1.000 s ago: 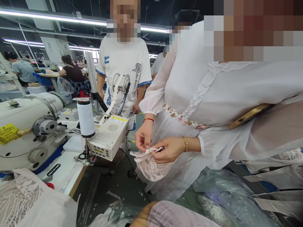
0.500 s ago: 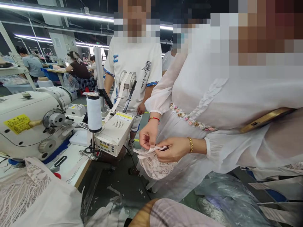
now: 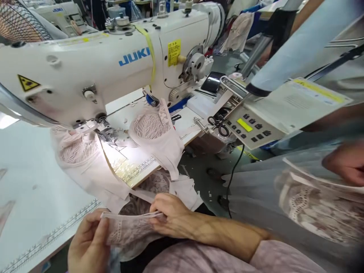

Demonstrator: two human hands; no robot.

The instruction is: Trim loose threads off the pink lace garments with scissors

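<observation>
Surface point(image 3: 34, 182): white and broad, filling the lower left, with a printed ruler scale along its near edge.
Machine point(image 3: 113, 60): a white JUKI sewing machine with yellow warning stickers stands on the surface, and its lamp throws a bright patch around the needle.
Panel point(image 3: 256, 127): a pale control box with a green display and dark buttons sits just right of the machine, tilted towards the camera.
Garment point(image 3: 159, 132): pale lace and white cloth lie under the machine's arm in two rounded humps, and one end spills over the surface's edge.
Strip point(image 3: 131, 227): a narrow band of pale pink lace, see-through and patterned, with a plain folded top edge. It is stretched level between both hands, in front of the surface's edge and above the lap.
Right hand point(image 3: 170, 216): it comes in from the right on a bare forearm, knuckles up, fingers point(image 3: 159, 208) closed together on the strip's right end.
Left hand point(image 3: 88, 242): low at the bottom edge, palm turned inward, thumb and fingers pinched on the strip's left end.
Co-worker's hand point(image 3: 347, 163): blurred at the right edge, above more lace. Its grip cannot be made out.
Scissors point(image 3: 217, 123): black-handled, lying between machine and panel.
</observation>
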